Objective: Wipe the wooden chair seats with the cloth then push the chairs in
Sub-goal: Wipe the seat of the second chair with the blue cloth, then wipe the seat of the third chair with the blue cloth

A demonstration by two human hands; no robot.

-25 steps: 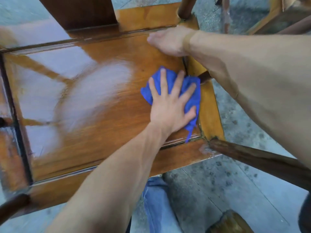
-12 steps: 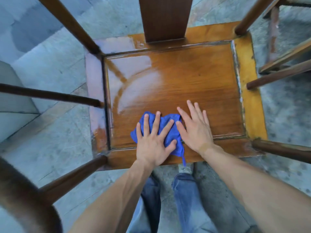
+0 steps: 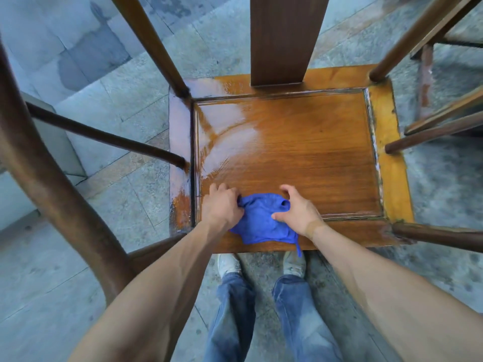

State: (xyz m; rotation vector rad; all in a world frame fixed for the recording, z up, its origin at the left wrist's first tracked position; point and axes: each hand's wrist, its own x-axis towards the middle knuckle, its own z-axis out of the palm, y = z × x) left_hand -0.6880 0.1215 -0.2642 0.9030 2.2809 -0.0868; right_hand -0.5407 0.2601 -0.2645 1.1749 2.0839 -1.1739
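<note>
A glossy brown wooden chair seat (image 3: 300,142) fills the middle of the head view, with a dark back slat (image 3: 285,40) rising at its far edge. A crumpled blue cloth (image 3: 261,220) lies on the seat's near edge. My left hand (image 3: 222,207) is closed on the cloth's left end. My right hand (image 3: 298,210) pinches the cloth's right side with curled fingers. A thin strip of cloth hangs over the seat's front edge.
Curved dark armrests and rails (image 3: 52,178) surround the seat on the left and right (image 3: 439,233). Another wooden frame (image 3: 444,118) stands at the right. The floor is grey stone paving (image 3: 117,87). My jeans and shoes (image 3: 261,296) are just below the seat's front.
Both hands lay flat on the cloth half a second ago; now their fingers have curled and bunched the cloth up. One second ago my right hand was at the seat's far corner.
</note>
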